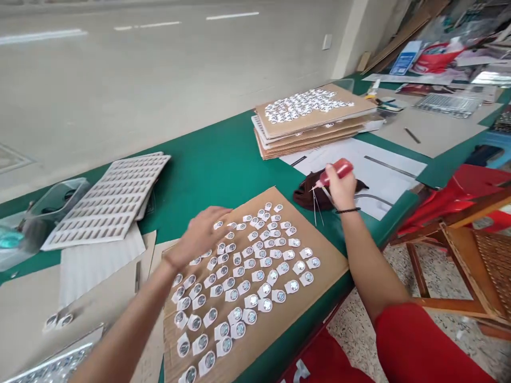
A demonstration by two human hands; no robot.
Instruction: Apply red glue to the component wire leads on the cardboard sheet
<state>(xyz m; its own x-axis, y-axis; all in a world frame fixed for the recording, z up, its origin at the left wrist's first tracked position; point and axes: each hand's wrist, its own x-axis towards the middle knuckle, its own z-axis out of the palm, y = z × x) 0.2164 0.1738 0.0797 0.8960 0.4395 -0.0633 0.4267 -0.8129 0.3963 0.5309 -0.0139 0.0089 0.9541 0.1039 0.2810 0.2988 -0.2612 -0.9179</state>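
My right hand [342,187] is closed around a small red squeeze bottle [337,170], tilted with its pale tip down to the left. Thin whitish strands [316,205] show below the tip. Just behind them lies a crumpled dark brown cloth [308,192]. Over the far left part of a cardboard sheet [307,314] is my left hand [205,231], fingers stretched out and slightly blurred; whether it touches the sheet I cannot tell. Many small round silvery pieces on white tabs [272,276] are spread in loose rows across that sheet.
A stack of cardboard sheets [307,130] with similar pieces on top stands behind. Slotted pale trays [107,197] and a clear plastic box [59,199] lie left on the green table [203,154]. A wooden chair [459,266] stands at the right.
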